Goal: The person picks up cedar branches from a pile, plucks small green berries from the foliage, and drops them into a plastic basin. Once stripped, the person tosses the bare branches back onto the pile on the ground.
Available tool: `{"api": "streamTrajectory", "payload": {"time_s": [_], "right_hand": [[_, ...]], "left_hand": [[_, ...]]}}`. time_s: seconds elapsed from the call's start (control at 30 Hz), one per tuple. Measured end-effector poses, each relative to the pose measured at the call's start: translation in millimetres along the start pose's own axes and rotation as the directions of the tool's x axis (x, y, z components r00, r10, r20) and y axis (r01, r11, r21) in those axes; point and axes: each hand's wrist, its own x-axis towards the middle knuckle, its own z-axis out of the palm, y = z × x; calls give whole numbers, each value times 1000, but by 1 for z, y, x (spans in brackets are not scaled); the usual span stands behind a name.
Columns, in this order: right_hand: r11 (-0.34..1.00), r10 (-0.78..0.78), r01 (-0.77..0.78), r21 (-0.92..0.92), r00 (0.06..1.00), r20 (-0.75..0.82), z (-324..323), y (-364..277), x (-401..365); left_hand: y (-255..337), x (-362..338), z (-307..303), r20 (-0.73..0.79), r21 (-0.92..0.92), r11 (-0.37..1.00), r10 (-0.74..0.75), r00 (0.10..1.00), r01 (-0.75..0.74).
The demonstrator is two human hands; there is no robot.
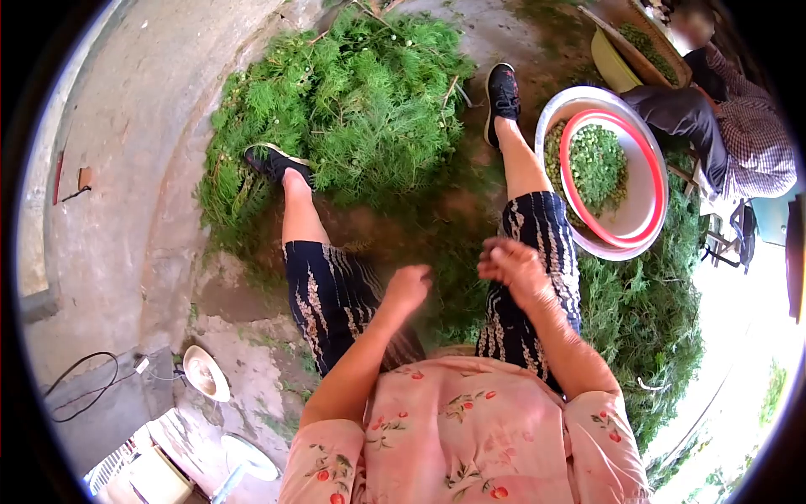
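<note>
My left hand (409, 288) and my right hand need telling apart by side: the hand on the view's left is my left hand, held over my lap with its fingers curled and partly blurred. Across a gap, my right hand (514, 267) is above the thigh in patterned dark shorts (546, 227), its fingers bent together; whatever they hold is too small to name. Beyond my feet lies a big heap of green feathery branches (361, 109). A red-rimmed basin (600, 160) of small green pieces sits inside a wide metal basin (653, 227), right of my leg.
A co-worker in a checked top (756, 143) sits at the upper right beside a yellow-green tub (613, 63) and a woven tray (651, 46). More cut branches (642, 328) lie at the right. A white bowl-shaped object (206, 373) and cable are at the lower left.
</note>
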Motion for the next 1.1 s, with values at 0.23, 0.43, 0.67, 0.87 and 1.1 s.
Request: {"api": "streamTrajectory", "payload": {"time_s": [0.23,0.43,0.67,0.87,1.1], "right_hand": [[897,258,-235,-375,966,10,16,10,22],[941,301,-309,-137,951,-72,11,6,38],[923,366,-369,-111,929,-48,12,9,41],[917,382,-384,-107,923,-36,14,5,44],[927,356,-361,-105,932,-61,8,15,44]], "left_hand": [[-21,104,-27,-114,301,948,-71,991,103],[-4,156,-23,-106,506,832,-199,974,226],[-37,175,-18,-65,628,747,-229,971,218],[-62,163,-13,-135,567,821,23,991,58],[-19,140,-20,-632,-77,986,65,772,-146]]}}
